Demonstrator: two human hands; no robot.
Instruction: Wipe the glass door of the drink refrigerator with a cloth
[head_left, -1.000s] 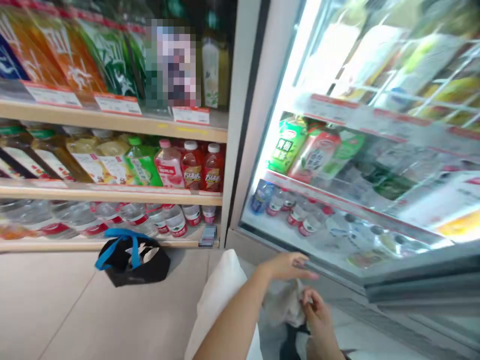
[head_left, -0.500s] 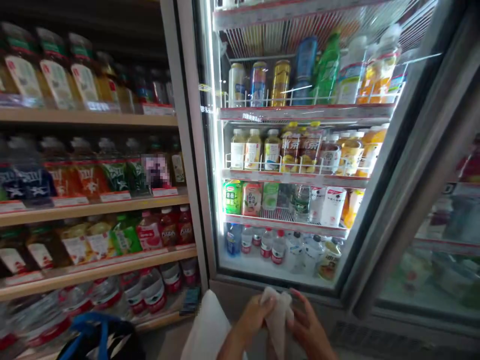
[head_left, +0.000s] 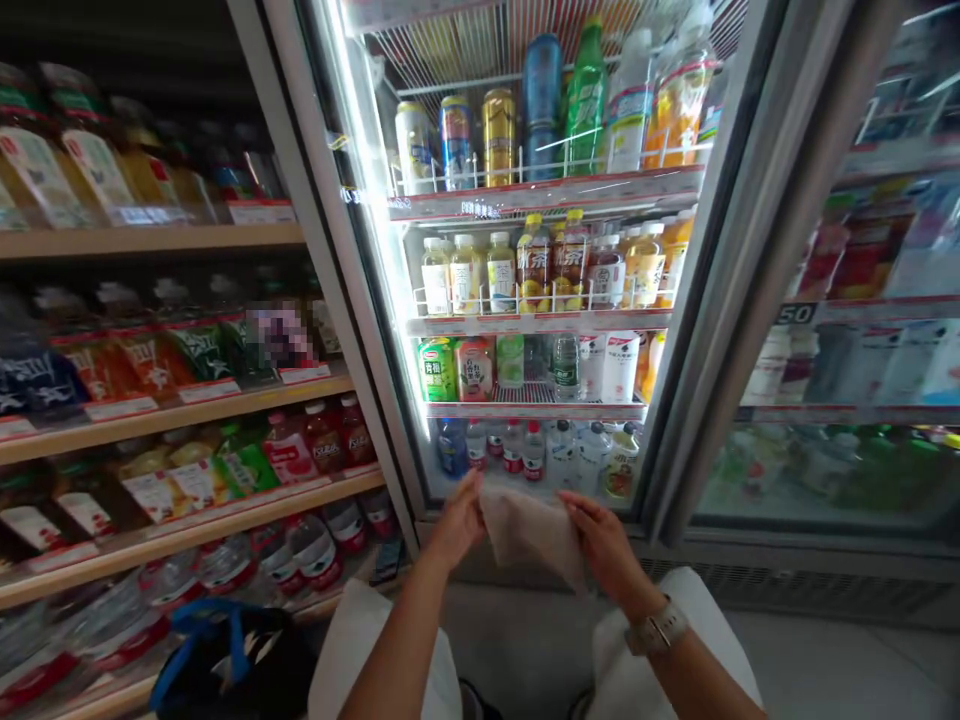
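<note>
Our left hand [head_left: 459, 520] pinches 1 end of a pale cloth [head_left: 531, 532] and our right hand [head_left: 606, 545] grips the other, spreading it in front of the lit fridge [head_left: 537, 324]. Left of the fridge we see an open black bag [head_left: 292, 665], its pale contents unclear, and wooden shelves [head_left: 150, 409] lined with bottles [head_left: 289, 447]. Inside the fridge 4 rows show: cans [head_left: 499, 138] and large bottles [head_left: 586, 110], bottled drinks [head_left: 501, 272], cartons [head_left: 619, 366] with more bottles, then bottles again lowest.

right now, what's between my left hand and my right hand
A light beige cloth spans the gap between the left hand and the right hand, held near its edges by both, as the head view shows.
</note>
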